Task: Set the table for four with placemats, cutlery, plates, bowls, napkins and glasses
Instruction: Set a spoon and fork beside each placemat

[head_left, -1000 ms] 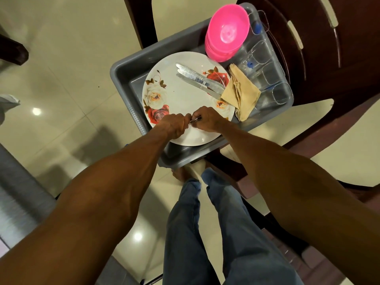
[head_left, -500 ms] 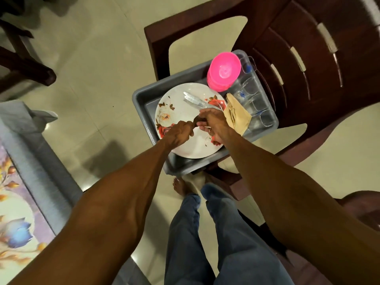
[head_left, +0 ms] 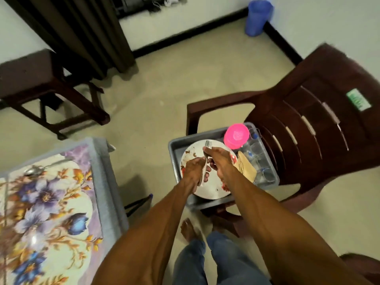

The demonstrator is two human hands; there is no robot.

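A bundle of forks stands nearly upright between the two hands, tines above them, handle ends below the left palm. Beneath the hands a white floral plate lies flat in a grey tub. Just beyond the right hand is a stack of pink bowls, upside down; to its right, folded tan napkins lean on clear glasses. Far left of the left hand, a spoon lies on a floral placemat

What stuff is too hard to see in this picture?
Head view only:
- Forks: the left hand and right hand cover the handles, so the count is unclear.
- Plate: middle hidden by both hands.
- Glasses: blurred, partly behind the napkins.
- Placemat: cut off by the left edge.
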